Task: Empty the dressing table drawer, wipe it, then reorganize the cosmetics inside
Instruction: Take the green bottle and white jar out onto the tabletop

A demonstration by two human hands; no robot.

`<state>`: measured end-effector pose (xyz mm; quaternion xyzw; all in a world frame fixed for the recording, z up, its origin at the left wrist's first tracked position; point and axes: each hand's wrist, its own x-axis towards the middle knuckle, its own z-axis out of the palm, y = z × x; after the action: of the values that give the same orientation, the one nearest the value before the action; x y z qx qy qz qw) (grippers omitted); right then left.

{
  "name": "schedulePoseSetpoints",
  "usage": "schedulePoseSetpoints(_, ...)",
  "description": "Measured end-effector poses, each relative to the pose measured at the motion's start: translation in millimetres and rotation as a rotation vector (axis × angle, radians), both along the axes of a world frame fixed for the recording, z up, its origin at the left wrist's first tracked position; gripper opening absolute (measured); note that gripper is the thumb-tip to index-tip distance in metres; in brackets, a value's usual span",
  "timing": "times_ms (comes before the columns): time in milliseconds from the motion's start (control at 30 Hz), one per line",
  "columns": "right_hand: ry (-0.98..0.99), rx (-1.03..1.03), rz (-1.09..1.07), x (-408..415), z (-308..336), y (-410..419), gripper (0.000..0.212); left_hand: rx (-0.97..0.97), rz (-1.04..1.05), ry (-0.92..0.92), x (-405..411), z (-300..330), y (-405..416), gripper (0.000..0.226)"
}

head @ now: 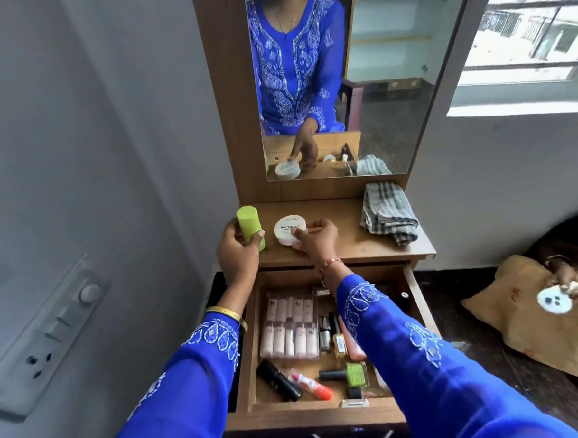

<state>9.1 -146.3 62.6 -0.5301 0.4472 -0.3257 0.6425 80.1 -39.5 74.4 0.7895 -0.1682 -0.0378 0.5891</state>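
Observation:
My left hand (pixel 237 251) grips a lime-green cylindrical container (pixel 250 227) upright at the left end of the dressing table top (pixel 342 246). My right hand (pixel 317 239) holds a round white jar labelled nail polish (pixel 288 230) that stands on the top. Below, the wooden drawer (pixel 419 299) is pulled open. Inside lie a clear pack of pale pink tubes (pixel 290 326), a black tube (pixel 277 380), a red-tipped tube (pixel 311 383), a green nail polish bottle (pixel 354 374) and several small bottles (pixel 334 333).
A folded checked cloth (pixel 389 213) lies at the right end of the table top. The mirror (pixel 357 81) rises behind. A wall switch panel (pixel 52 331) is at left, and a tan cushion (pixel 547 309) lies on the floor at right.

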Motion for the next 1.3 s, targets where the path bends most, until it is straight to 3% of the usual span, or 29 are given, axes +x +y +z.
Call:
schedulePoseSetpoints(300, 0.193, -0.406, 0.096, -2.5, -15.5, 2.1, 0.036, 0.019, -0.006, -0.105, 8.3, -26.9, -9.5, 0.051)
schedulePoseSetpoints(733, 0.526, -0.615, 0.158, 30.9, -2.5, -14.4, 0.032, 0.101, -0.010, -0.171, 38.6, -21.4, -38.2, 0.039)
schedulePoseSetpoints(1133, 0.452, -0.644, 0.135, 47.0, -8.3, -30.2, 0.033, 0.171, -0.050, -0.273, 69.9, -28.7, -57.9, 0.036)
schedulePoseSetpoints(1300, 0.370, -0.604, 0.097, 47.0, -6.9, -27.6, 0.043, 0.161, -0.059, -0.212, 67.4, -27.2, -55.5, 0.055)
